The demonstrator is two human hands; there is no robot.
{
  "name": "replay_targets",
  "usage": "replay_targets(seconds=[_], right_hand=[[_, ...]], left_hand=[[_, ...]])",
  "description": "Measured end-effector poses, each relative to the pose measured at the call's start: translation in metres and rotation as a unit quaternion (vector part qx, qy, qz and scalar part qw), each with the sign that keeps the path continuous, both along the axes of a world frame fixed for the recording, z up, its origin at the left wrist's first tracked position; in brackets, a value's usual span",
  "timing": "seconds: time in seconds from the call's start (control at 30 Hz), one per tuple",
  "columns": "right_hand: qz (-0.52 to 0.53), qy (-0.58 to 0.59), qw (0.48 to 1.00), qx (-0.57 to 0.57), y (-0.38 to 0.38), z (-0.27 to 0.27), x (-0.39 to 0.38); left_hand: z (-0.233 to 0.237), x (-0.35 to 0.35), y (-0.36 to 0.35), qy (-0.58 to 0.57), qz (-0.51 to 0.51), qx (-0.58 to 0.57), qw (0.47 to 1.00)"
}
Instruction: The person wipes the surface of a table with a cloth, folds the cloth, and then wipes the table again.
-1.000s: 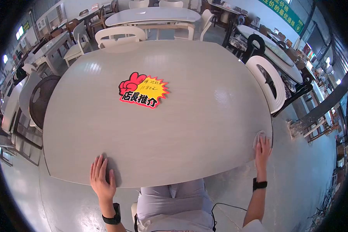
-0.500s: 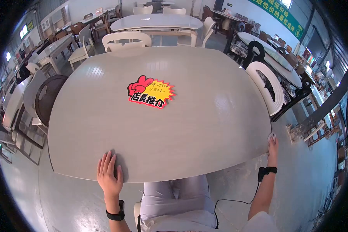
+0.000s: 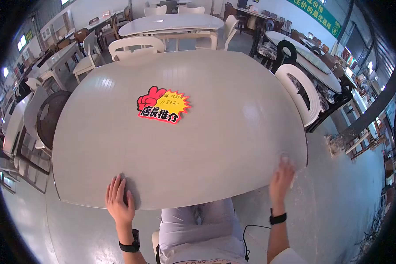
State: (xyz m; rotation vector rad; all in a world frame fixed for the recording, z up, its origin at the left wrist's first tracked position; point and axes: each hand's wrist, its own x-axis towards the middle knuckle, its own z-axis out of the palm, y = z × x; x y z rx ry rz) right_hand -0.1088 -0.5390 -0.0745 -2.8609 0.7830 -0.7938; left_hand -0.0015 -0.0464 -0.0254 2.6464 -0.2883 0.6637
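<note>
My left hand point(image 3: 120, 201) lies flat near the front left edge of the pale grey table point(image 3: 198, 154), fingers spread a little and nothing in it. Over the front right part of the tabletop is my right hand point(image 3: 282, 179), smeared by motion. A small pale thing point(image 3: 285, 157) shows blurred at its fingertips; I cannot make out what it is. A red and yellow sign point(image 3: 163, 104) with black characters lies on the table, beyond both hands.
White chairs point(image 3: 136, 45) stand at the far side and at the right point(image 3: 304, 94). A dark round-backed chair point(image 3: 52, 116) is at the left edge. Another pale table point(image 3: 171, 24) stands behind. A slanting dark post point(image 3: 369, 114) is at the right.
My right hand has moved left from the table's right edge onto the tabletop. My left hand stays on the table near the front edge. The view has shifted slightly.
</note>
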Motion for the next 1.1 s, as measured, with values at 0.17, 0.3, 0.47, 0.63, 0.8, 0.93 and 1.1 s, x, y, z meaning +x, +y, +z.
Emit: replay_targets(seconds=[0.17,0.3,0.47,0.63,0.8,0.93,1.1], right_hand=[[0.231,0.033,0.969,0.079,0.16,0.05,0.02],[0.351,0.037,0.923,0.154,0.238,0.049,0.03],[0.406,0.027,0.903,0.139,0.237,0.045,0.028],[0.227,0.018,0.97,0.089,0.11,0.045,0.011],[-0.006,-0.025,0.999,0.028,-0.059,0.0,-0.013],[-0.027,-0.003,1.0,0.001,-0.069,-0.015,-0.001],[0.186,0.024,0.98,0.062,0.134,0.05,0.037]], left_hand=[[-0.004,0.001,0.001,0.0,0.005,0.013,1.0],[-0.003,0.001,0.002,0.019,-0.001,0.012,1.0],[0.003,-0.006,-0.003,0.038,-0.051,0.03,0.998],[-0.003,-0.011,-0.015,0.029,-0.063,0.041,0.997],[-0.005,-0.007,-0.018,0.011,-0.048,0.035,0.998],[-0.004,-0.006,-0.018,0.009,-0.041,0.043,0.998],[0.002,-0.007,-0.02,0.018,-0.041,0.048,0.998]])
